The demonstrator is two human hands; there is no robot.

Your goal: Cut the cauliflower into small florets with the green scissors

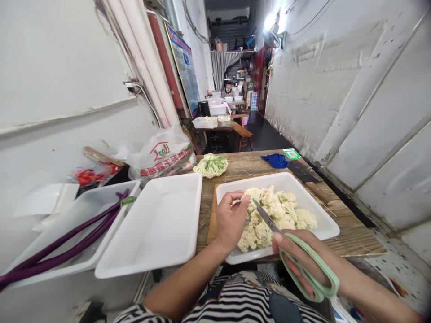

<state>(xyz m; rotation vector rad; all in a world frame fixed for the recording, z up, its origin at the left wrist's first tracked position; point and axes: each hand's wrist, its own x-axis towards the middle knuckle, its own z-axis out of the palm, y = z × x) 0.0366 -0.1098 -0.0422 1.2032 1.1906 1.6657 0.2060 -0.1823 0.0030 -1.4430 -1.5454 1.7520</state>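
My left hand [232, 220] is closed on a cauliflower floret [252, 194], held over the near left part of a white tray [323, 231]. In my right hand [299, 251] is a pair of scissors [323, 269] with pale green handles, the fingers through the loops. The scissor blades point up and left, their tips at the held floret. Cut cauliflower pieces [286, 215] are heaped in the tray below. Behind the trays, a larger cauliflower piece [211, 166] lies on the wooden table [242, 163].
To the left are a bare white tray [158, 224] and another tray [90, 206] with long purple eggplants [74, 233]. A printed plastic bag [164, 150] stands behind them. At right lie a cleaver [311, 179] and a blue cloth item [275, 160]. A person [228, 89] sits farther back.
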